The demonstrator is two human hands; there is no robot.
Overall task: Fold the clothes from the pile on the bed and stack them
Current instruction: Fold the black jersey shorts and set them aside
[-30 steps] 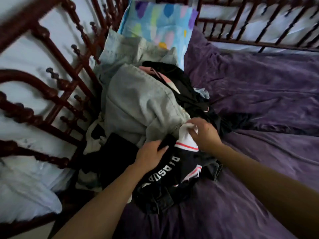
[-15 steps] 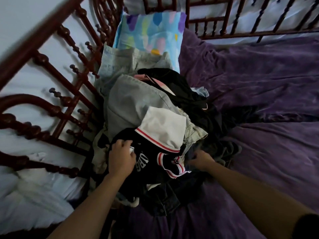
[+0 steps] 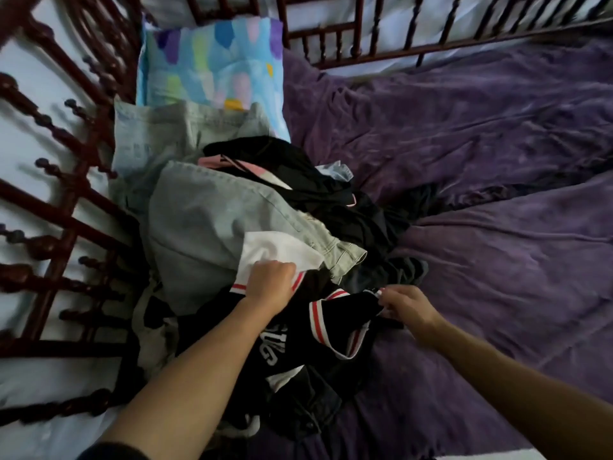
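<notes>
Head view is showing a black top [image 3: 282, 346] with pale block lettering lying at the near edge of the pile [image 3: 365, 227], on the left side of the bed [image 3: 497, 327] — it looks like the garment being picked out for folding. Its white sleeve [image 3: 278, 250], ending in a red-striped ribbed cuff, is draping up over pale denim jeans [image 3: 205, 220]. The left hand [image 3: 270, 282] is clenching that sleeve just at the cuff, probably to free it from the heap. The right hand [image 3: 403, 305] is pinching the black edge of the same top beside another striped band, apart from the left, so the two hands seem to be spreading the cloth for lifting.

The knit is looking soft and floppy, bunching into loose folds; I judge it will sag between the hands once raised. Behind it the jeans are lying stiffer, with stitched seams showing. A second denim piece [image 3: 159, 134] is resting further back, and dark limp garments [image 3: 298, 161] with a pink strip [image 3: 212, 159] are tumbling rightward. Nothing folded is showing, so the task appears to be at its start.

A crumpled, velvety purple bedspread [image 3: 464, 127] is covering the bed, a pastel-patched pillow [image 3: 212, 61] is leaning in the corner, and turned dark-wood rails [image 3: 66, 200] are running round it.
</notes>
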